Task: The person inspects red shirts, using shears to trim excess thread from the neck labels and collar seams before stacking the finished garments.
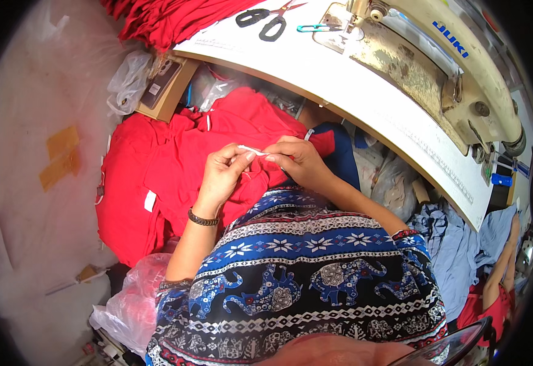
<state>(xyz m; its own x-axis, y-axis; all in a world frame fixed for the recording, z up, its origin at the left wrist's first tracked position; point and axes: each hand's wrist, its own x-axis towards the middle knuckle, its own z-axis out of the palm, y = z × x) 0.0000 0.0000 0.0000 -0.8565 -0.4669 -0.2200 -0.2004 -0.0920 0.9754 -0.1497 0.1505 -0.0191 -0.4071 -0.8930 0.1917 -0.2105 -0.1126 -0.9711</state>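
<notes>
A short-sleeved patterned top [285, 290] carries a blue band of white star-shaped flowers, a black band of blue-and-white elephants and, nearer, small pale elephants, divided by white geometric stripes. The right sleeve [410, 244] shows red edging. A dark segmented bracelet [203, 218] circles the left wrist [208, 206]; dark-framed eyeglasses [455, 344] show near right.

On the left I see a pale grey surface [16, 244], wall or floor I can't tell, with yellow-brown patches [62, 143]; bright light falls on the white table [400, 119] at far right.
</notes>
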